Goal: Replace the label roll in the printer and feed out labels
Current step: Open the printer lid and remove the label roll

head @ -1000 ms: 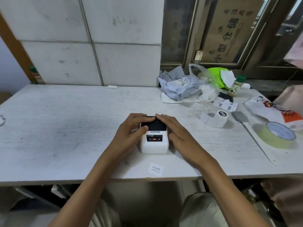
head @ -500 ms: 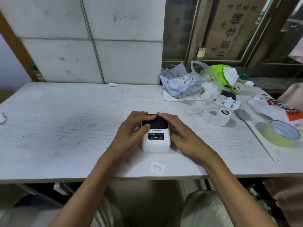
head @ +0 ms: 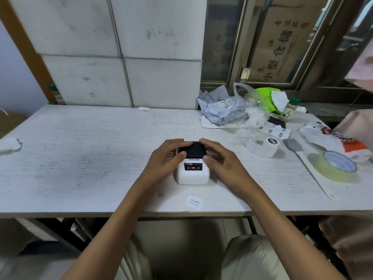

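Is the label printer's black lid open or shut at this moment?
Shut. The black lid lies flush on the white label printer, with no gap showing, and both hands' fingers rest on its edges.

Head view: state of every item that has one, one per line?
Printer: upright on table, black lid shut, red light lit.
Left hand: gripping printer's left side.
Right hand: gripping its right side.
Label roll: outside printer, lying on table.
Tape roll: flat on table.
Loose label: flat near table edge.
Bottle: upright, capped.
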